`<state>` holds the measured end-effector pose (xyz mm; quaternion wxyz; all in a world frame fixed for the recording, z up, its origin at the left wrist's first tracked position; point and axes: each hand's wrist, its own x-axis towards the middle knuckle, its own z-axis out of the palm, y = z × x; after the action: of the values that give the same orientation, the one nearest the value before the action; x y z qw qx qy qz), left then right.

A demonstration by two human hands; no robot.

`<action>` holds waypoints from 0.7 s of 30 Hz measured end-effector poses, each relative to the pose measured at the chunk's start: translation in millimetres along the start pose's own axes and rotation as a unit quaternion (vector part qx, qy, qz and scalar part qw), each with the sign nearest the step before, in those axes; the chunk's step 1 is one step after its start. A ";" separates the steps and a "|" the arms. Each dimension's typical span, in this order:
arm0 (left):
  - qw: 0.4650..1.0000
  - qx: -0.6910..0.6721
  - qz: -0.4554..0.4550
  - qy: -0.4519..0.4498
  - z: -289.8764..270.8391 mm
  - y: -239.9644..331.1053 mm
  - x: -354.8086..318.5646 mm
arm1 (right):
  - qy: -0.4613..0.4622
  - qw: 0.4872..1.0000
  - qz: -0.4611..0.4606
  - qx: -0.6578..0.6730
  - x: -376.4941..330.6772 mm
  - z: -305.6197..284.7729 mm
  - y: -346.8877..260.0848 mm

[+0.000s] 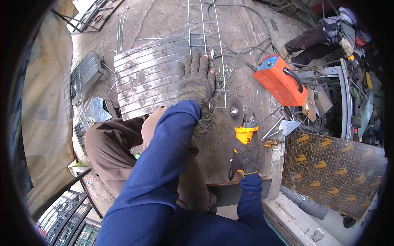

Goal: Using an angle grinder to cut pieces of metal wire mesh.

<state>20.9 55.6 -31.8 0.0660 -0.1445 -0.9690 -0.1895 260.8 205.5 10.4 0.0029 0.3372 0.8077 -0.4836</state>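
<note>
My left hand (194,80), in a grey knit glove with some bare fingertips showing, lies flat with its fingers stretched out. It rests over the right side of a worn grooved metal sheet (143,80) and the near left part of a narrow welded wire mesh strip (204,28). Whether it presses on the wires is hidden. My right hand (247,158), also gloved, is closed around a yellow and black angle grinder (246,133). The grinder's disc (235,111) stands just right of the strip's near end, apart from it.
Short cut wire pieces (203,123) litter the ground. An orange welding machine (281,80) stands right, with cables (246,49) behind it. Pliers (271,143) and a patterned brown board (328,164) lie nearer. Another person (320,39) is at far right. Wire racks (88,74) sit left.
</note>
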 end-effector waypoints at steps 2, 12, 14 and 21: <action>1.000 -0.002 -0.002 0.001 -0.1 0.1 -0.1 | -0.008 1.000 0.011 0.018 -1.0 -0.5 -4.5; 1.000 -0.006 -0.006 -0.010 -2.0 3.5 0.7 | -0.015 1.000 0.011 0.001 2.2 -0.3 -2.4; 1.000 0.001 -0.008 -0.013 -0.3 2.9 1.3 | -0.015 1.000 0.014 0.010 3.0 0.9 -1.2; 1.000 0.002 -0.015 -0.012 2.2 2.8 1.8 | -0.004 1.000 -0.013 -0.012 3.3 1.9 16.6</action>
<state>19.9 59.4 -32.5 0.0520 -0.1324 -0.9720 -0.1869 266.7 210.8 -4.7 0.0038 0.3249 0.8180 -0.4747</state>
